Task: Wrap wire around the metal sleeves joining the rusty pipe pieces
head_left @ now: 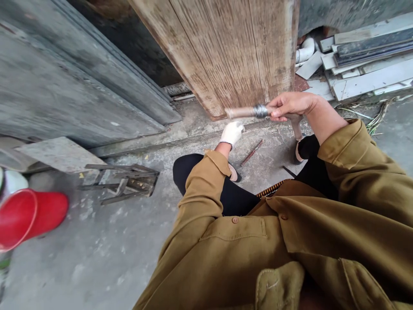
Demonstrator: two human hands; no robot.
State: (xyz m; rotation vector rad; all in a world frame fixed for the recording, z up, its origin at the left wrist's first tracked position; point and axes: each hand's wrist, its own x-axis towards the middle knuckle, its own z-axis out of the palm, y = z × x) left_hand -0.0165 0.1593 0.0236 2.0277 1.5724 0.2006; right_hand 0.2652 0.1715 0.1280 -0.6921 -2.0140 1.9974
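My right hand (292, 105), bare, is closed around a wooden stick (238, 113) held roughly level in front of the planks. A coil of silvery wire (260, 110) is wound round the stick just left of my fingers. A second wooden part (296, 125) slants down below that hand; the join is hidden by it. My left hand (232, 132), in a white glove, is curled closed below the stick's left end, apart from it. Whatever it may hold cannot be made out. A thin reddish-brown rod (251, 153) lies on the concrete between my feet.
A worn plank panel (232, 51) leans ahead of me, with grey boards (80, 77) to its left. A small wooden stool (129, 183) lies tipped over at left, near a red bucket (48, 211). Stacked boards (374, 60) and a white pipe elbow (306, 50) are at right.
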